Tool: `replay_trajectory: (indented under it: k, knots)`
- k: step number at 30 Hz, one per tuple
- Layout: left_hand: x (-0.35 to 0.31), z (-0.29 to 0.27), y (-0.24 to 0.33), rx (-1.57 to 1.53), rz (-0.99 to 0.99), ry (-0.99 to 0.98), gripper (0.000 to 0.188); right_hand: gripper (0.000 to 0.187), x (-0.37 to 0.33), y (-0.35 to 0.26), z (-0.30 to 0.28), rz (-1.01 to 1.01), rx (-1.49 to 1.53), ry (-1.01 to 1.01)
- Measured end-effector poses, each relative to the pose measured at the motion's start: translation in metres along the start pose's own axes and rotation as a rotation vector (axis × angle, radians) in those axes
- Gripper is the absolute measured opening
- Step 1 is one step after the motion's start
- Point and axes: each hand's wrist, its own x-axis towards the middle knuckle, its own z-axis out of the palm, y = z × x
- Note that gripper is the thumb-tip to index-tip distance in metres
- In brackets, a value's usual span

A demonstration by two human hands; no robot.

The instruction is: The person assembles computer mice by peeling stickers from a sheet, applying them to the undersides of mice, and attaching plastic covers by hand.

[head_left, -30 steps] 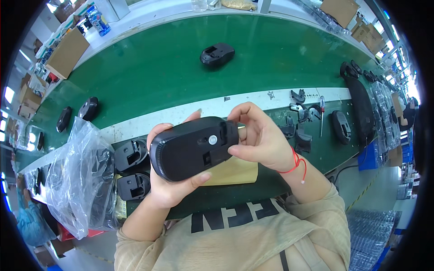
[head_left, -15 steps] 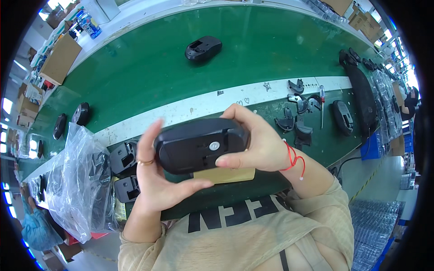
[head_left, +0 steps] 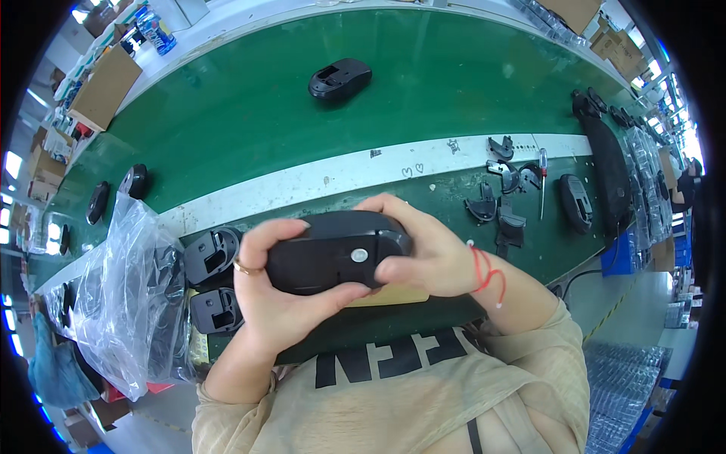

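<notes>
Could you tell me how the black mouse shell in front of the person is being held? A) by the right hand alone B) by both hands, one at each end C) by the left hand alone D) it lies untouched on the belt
B: the left hand grips one end of the black mouse shell and the right hand grips the other, holding it above the green belt.

green workbench (head_left: pixel 249 121) | white strip (head_left: pixel 318 181) | cardboard boxes (head_left: pixel 102 83) | bright light

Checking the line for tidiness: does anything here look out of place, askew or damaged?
Nothing looks damaged. Both hands, left hand and right hand, hold a black plastic mouse shell. One lone black mouse body sits by itself on the green conveyor belt, and small black plastic parts lie scattered loosely beside a red-handled screwdriver.
</notes>
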Motion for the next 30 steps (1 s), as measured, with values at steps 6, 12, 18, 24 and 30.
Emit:
replay_trajectory:
  k: [6,12,18,24,30]
  knots:
    - [0.007,-0.01,0.0,-0.196,-0.005,0.022,0.062,0.049,-0.002,-0.003,-0.009,-0.029,0.245,-0.201]
    - [0.001,-0.011,0.003,0.321,0.232,0.068,0.036,0.047,-0.004,-0.005,-0.002,0.005,0.334,-0.149]
    - [-0.003,-0.003,0.004,0.232,0.139,0.159,0.036,0.046,-0.003,-0.005,0.002,0.046,0.349,-0.097]
    - [0.01,-0.003,0.02,-0.203,-0.447,0.103,0.033,0.035,0.009,0.007,-0.021,-0.134,0.182,-0.033]
    - [0.071,-0.066,-0.006,0.128,-0.498,0.121,0.037,0.02,0.015,0.02,-0.047,-0.046,-0.989,0.305]
